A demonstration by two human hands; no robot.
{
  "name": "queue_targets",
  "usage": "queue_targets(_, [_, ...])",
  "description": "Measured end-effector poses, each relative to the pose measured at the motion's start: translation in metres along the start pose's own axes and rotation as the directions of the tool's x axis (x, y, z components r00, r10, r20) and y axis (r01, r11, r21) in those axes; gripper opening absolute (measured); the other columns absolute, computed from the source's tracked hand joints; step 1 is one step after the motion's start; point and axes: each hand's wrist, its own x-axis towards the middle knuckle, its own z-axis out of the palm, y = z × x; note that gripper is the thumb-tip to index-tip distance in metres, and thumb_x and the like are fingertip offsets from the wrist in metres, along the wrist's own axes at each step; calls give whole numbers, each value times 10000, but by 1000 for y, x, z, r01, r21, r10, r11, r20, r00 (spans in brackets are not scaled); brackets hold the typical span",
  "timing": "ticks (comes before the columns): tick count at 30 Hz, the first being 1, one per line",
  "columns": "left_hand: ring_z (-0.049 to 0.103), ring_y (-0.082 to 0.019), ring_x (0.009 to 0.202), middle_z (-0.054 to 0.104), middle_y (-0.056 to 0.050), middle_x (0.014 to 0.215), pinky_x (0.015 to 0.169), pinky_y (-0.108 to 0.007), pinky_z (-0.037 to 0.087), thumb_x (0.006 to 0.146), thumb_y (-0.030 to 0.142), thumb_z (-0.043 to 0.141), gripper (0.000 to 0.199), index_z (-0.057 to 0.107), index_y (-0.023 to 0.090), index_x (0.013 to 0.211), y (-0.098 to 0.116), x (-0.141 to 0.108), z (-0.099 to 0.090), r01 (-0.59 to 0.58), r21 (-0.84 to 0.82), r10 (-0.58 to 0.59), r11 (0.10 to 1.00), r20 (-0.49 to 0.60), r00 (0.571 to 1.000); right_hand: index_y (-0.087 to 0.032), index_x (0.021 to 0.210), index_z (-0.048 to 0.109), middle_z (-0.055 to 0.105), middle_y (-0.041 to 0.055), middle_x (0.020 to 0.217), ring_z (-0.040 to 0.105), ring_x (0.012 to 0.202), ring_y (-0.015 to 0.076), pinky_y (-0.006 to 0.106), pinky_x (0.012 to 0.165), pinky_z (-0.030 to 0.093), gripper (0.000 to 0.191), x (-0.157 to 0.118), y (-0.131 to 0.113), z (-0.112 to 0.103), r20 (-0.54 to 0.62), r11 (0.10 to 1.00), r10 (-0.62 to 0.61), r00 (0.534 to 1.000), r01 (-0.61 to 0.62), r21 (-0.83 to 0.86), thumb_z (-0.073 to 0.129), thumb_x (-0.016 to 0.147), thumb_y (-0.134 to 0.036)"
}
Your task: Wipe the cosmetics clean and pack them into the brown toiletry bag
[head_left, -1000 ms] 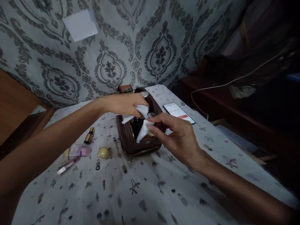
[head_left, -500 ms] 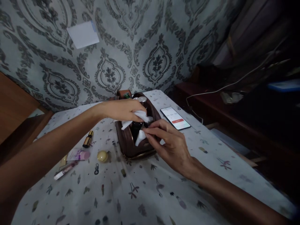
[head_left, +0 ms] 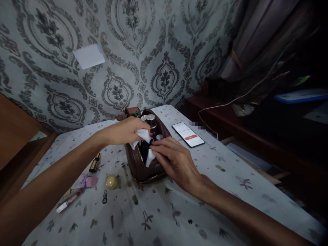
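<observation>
A brown toiletry bag [head_left: 134,171] with a brass zipper lies unzipped on the patterned sheet. My left hand [head_left: 132,130] is closed on a crumpled white tissue [head_left: 143,134] above the bag's opening. At the opening's right side, my right hand [head_left: 176,158] pinches with thumb and fingers; a small dark thing shows at its fingertips, too small to name. The fingertips of both hands nearly meet. Behind them, bottles with silvery caps [head_left: 150,118] stand in the bag. A white piece [head_left: 150,158] hangs inside the front, below my right fingertips.
A phone [head_left: 188,134] with a lit screen lies right of the bag. To the left are a gold-and-black bottle [head_left: 95,163], a purple-and-white tube [head_left: 85,181], a pink slim tube [head_left: 69,201] and a round yellowish jar [head_left: 111,181]. A patterned wall rises behind the bed.
My two hands have come closer together over the bag, the tissue now near my right fingertips. The view has tilted slightly, so everything sits a little lower.
</observation>
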Motion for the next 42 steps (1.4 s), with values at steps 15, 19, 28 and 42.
queue_targets(15, [626,-155,784,708,-4,805,684,-213,411,735,60,558,222,716,145,866,-5,3,5,-44,-5,44,999,-10,999,-201,965,741,755,93,965,696,874,228,374,736,607,198,2,-4,1,17,996,-9,1000,11,-84,559,942,-126])
queue_targets(19, [660,-159,837,749,-25,891,774,-222,448,722,5,533,288,721,160,876,-2,6,4,-108,2,108,994,5,994,-201,948,741,748,101,1003,694,920,240,397,765,614,174,0,-3,2,-19,994,0,1000,-2,-105,582,925,-133])
queue_targets(28, [656,-162,847,723,-29,892,748,-222,455,663,3,499,329,704,160,867,-7,13,7,-102,-121,109,987,59,992,-177,909,720,742,95,943,685,867,238,393,727,606,145,-1,-2,2,-7,995,-1,1000,0,-96,587,922,-122])
queue_targets(42, [667,-211,955,745,-61,1053,830,-269,494,853,340,625,258,711,180,1035,11,-67,-9,67,-146,-134,987,-519,844,-182,956,683,738,99,978,696,919,213,355,772,607,129,-7,-5,-8,-45,999,-41,998,41,-4,588,928,-98])
